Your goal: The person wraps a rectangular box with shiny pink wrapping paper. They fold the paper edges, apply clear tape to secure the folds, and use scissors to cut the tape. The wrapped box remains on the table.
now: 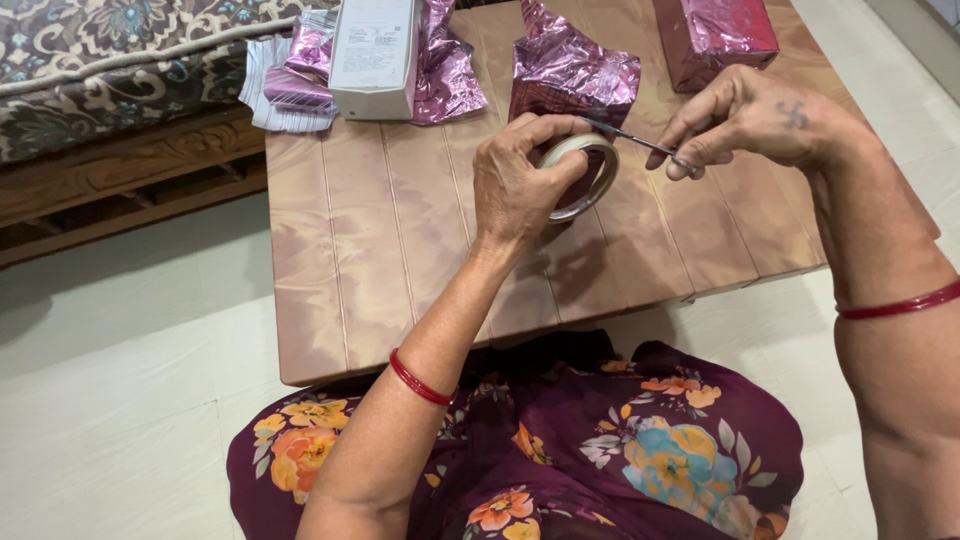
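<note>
Centre frame: left hand (515, 185) fingers clamped on tape roll (585, 178) above low table (370, 250). Right hand (745, 125) fingers pinched on scissors (635, 140), tips at the roll. Behind: half-wrapped pink foil box (570, 75); 1 white box (375, 55) upper left; 1 wrapped box (715, 35) upper right.

There is just one camera, worn on the person's head. It looks steeply down and ahead, toward 12 o'clock, at the desk (400, 250) close below. The person's lap fills the 6 o'clock edge, and a sofa (110, 60) sits at 10 o'clock.
</note>
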